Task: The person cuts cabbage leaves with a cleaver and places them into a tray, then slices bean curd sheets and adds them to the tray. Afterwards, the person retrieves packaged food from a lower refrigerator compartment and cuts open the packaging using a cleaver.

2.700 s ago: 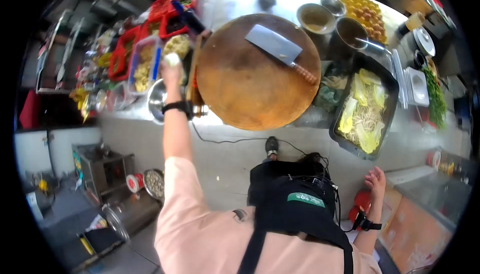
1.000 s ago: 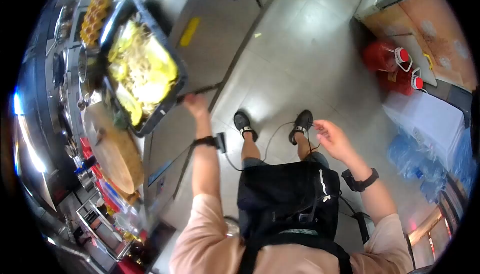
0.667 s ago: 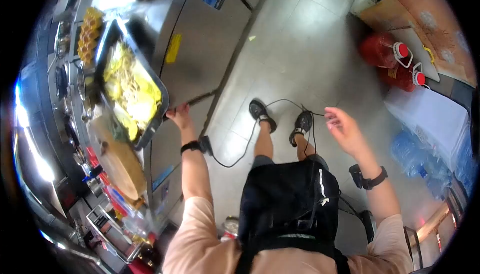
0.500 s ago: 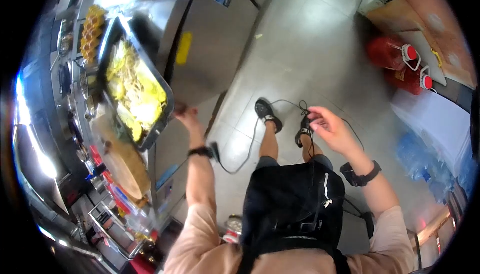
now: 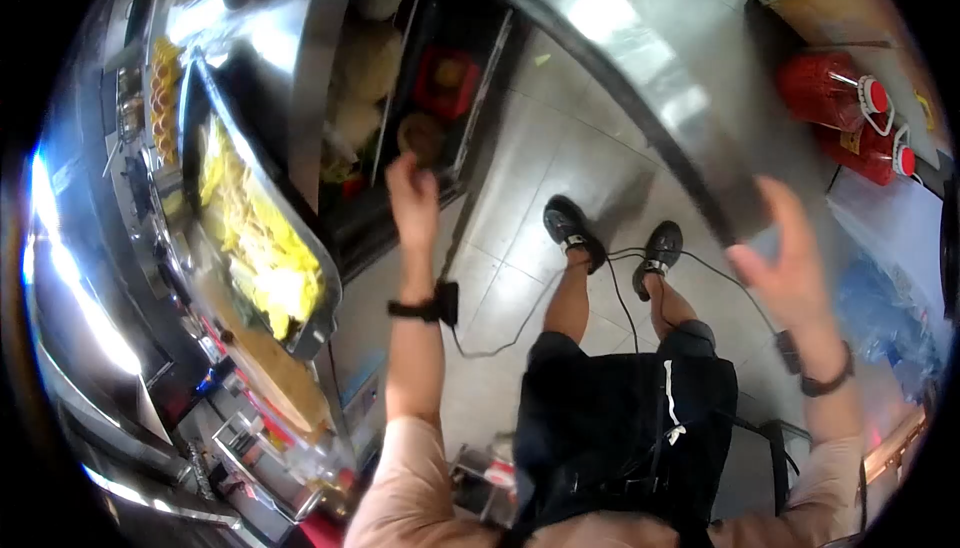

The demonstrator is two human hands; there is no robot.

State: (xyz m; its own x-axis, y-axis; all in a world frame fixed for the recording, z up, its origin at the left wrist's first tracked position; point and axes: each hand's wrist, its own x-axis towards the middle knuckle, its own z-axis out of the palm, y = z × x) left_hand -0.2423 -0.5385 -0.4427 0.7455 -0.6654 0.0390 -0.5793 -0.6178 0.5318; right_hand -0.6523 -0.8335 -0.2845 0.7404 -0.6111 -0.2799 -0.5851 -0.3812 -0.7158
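Note:
An undercounter fridge door [image 5: 640, 58] stands swung open, its metal face blurred. At the door's outer edge is my right hand [image 5: 795, 258], thumb on the near side and fingers against the metal. My left hand [image 5: 412, 198] hovers at the front of the fridge opening, empty, with its fingers slightly apart. Inside the compartment lie pale bagged items [image 5: 365, 68], a red container [image 5: 446, 81] and a round brown item [image 5: 421, 136] just beyond my left fingertips.
On the counter, a black tray [image 5: 325, 283] holds leafy vegetables and sprouts, beside a round chopping board [image 5: 290, 383] and an egg tray [image 5: 163, 98]. Cables cross the floor around my shoes [image 5: 575, 231]. Red-capped jugs [image 5: 815, 88] and blue plastic [image 5: 880, 303] are on the right.
The fridge door has swung from closed to open, baring the inside. My right hand has moved right, onto the door edge. My left hand is now before the opening.

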